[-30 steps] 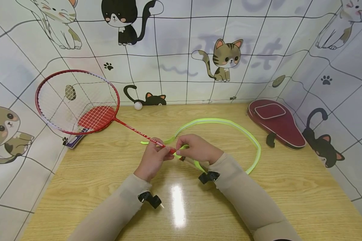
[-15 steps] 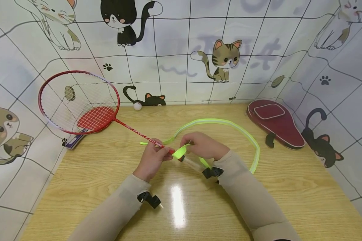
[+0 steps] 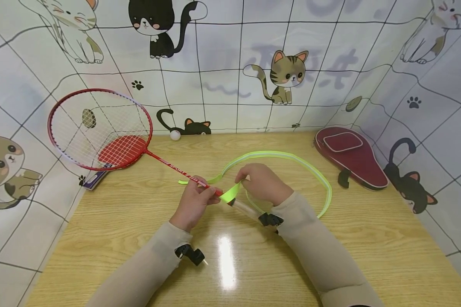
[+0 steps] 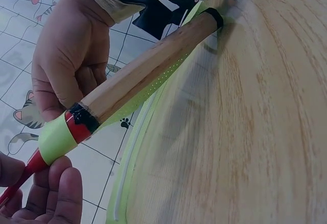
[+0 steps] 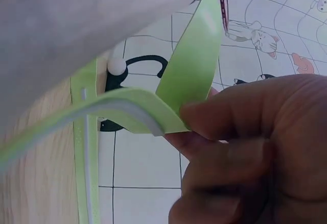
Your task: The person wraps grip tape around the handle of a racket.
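In the head view, my left hand (image 3: 192,202) pinches the shaft of a red badminton racket (image 3: 169,165) near its handle. The racket's strung head is raised at the left. Its bare wooden handle (image 4: 153,71) has black bands at both ends, seen in the left wrist view. Yellow-green grip tape (image 3: 230,194) wraps the red cone above the wood. My right hand (image 3: 266,184) pinches the tape between thumb and forefinger and holds it taut off the cone. From there the long tape strip (image 5: 122,104) curves away, a pale raised ridge along it.
A long loop of the tape lies on the wooden table (image 3: 138,238). At the back right lies a dark red paddle-shaped case (image 3: 353,157), with a small black piece (image 3: 344,178) beside it. Behind the racket strings are a red bat (image 3: 119,149) and a flat box (image 3: 95,181). A white ball (image 3: 175,135) is by the wall.
My right hand has moved right, away from the cone, drawing the tape into a taut wider band. The left hand and racket have barely moved.
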`<state>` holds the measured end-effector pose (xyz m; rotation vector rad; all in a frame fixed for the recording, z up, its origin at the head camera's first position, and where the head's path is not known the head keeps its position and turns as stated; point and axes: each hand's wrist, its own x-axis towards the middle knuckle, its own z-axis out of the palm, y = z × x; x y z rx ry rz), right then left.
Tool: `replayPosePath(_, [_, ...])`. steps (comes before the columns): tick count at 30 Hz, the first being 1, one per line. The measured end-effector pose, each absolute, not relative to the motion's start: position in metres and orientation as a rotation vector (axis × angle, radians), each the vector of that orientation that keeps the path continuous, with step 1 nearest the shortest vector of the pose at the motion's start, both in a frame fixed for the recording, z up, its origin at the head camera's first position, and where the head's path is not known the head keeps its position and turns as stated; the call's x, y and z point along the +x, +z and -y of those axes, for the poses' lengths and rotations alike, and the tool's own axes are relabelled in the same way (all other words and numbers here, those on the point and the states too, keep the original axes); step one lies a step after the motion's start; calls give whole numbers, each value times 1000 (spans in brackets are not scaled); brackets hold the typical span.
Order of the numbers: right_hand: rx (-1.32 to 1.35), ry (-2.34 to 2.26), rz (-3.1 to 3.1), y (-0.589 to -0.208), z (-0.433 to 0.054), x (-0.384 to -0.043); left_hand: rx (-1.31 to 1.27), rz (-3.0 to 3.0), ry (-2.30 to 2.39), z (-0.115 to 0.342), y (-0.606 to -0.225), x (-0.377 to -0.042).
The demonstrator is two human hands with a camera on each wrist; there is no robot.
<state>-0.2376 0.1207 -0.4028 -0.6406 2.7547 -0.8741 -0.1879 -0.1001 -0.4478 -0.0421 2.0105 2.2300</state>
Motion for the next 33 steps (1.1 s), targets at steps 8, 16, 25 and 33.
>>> replayPosePath(8, [-488, -1086, -2570, -401, -122, -238, -39, -2002, 2234, 100, -449, -188])
replayPosePath(16, [-565, -1029, -2575, -401, -127, -241, -45, -2006, 2230, 100, -448, -188])
replayPosePath(25, [-799, -924, -2536, -404, -127, -242, -35, -1999, 2226, 101, -448, -188])
replayPosePath(33, [-847, -958, -2456, -406, -109, -230, -40, -1965, 2254, 100, -446, -187])
